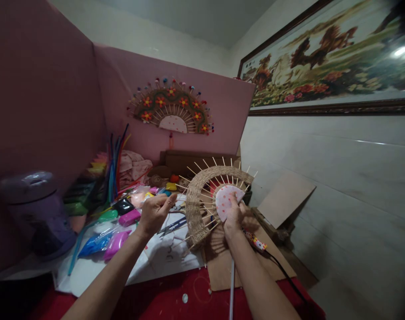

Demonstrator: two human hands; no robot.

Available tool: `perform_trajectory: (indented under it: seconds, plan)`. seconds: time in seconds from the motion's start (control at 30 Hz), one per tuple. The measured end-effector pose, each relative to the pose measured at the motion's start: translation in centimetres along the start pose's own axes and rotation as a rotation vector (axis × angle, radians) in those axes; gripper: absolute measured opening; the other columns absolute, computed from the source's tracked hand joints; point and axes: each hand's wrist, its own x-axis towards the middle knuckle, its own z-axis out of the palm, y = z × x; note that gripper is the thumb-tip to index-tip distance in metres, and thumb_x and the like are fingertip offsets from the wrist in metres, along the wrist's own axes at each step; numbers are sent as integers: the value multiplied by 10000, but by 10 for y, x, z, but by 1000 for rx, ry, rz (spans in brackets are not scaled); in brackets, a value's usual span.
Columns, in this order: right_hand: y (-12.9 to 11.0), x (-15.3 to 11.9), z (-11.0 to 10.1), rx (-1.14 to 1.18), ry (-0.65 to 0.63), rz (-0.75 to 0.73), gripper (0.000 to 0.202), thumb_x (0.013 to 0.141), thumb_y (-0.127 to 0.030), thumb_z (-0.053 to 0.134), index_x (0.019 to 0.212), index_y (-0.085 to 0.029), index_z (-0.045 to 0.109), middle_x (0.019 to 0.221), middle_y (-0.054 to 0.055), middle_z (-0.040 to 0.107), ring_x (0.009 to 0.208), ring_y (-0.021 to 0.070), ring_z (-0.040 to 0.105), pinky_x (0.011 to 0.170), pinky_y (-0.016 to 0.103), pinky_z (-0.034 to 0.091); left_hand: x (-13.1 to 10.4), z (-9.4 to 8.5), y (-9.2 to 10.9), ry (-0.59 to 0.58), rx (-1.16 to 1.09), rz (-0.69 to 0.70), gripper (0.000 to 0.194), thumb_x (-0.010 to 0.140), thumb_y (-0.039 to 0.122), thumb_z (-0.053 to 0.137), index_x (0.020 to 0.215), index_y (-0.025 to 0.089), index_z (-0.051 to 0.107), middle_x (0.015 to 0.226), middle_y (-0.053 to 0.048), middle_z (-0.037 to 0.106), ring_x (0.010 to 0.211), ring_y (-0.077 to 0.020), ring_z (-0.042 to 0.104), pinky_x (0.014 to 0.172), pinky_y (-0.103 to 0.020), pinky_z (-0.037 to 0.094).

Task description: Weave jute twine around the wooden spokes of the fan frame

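My right hand (pixel 234 217) grips a half-round fan (pixel 197 191) by its white, red-dotted centre piece (pixel 222 203). Thin wooden sticks radiate from that centre, and a broad band of woven twine runs across them; the stick tips poke out past the band. To the left of the fan, my left hand (pixel 157 212) is raised with its fingers curled and thumb against them. Whether a thin strand sits in that pinch I cannot make out. Below the fan lie dark-bladed scissors (pixel 173 226) on white paper.
Bags of coloured clay (pixel 117 243), pipe cleaners (pixel 114 155) and a purple lidded jug (pixel 37 213) stand at the left. A glue gun (pixel 255 240) with a black cord lies on cardboard (pixel 218 271) at the right. A decorated fan (pixel 172 109) hangs on the pink board.
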Motion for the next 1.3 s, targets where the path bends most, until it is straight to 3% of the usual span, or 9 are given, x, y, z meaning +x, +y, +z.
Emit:
perform_trajectory:
  seconds: [0.27,0.5,0.67,0.97,1.3]
  plan:
    - [5,4,-2,-26,-13,-23,458,578,-519,688,833,-152,584,667,-30,584,521,83,519,517,222,478,0,-1,-3,20,-59,-54,446,806,454,458,522,149,617,550,-31,605,555,-128,522,537,-230,348]
    - [-1,-1,1,10,34,-5,448,578,-513,692,819,-151,584,639,-33,573,506,79,518,487,205,471,1,3,-4,-48,-204,-160,450,782,484,484,512,142,596,632,-56,656,646,-164,586,531,-226,374]
    - [-2,-1,1,-1,55,1,436,578,-505,693,814,-152,593,660,-20,595,526,88,536,474,201,466,1,5,-1,-68,-144,-107,479,773,514,474,482,148,580,502,-13,554,546,-130,513,506,-228,347]
    - [-6,-5,3,61,72,56,438,559,-481,713,820,-149,598,711,-6,612,569,101,569,522,223,496,2,10,-8,-134,-166,-110,501,772,538,453,479,151,577,515,-3,471,545,-124,460,528,-234,359]
    - [2,0,2,46,100,46,423,578,-485,700,808,-142,608,676,-1,608,548,103,563,509,221,500,2,9,-11,-196,-18,-69,503,808,529,399,546,152,604,585,15,378,555,-115,415,550,-238,323]
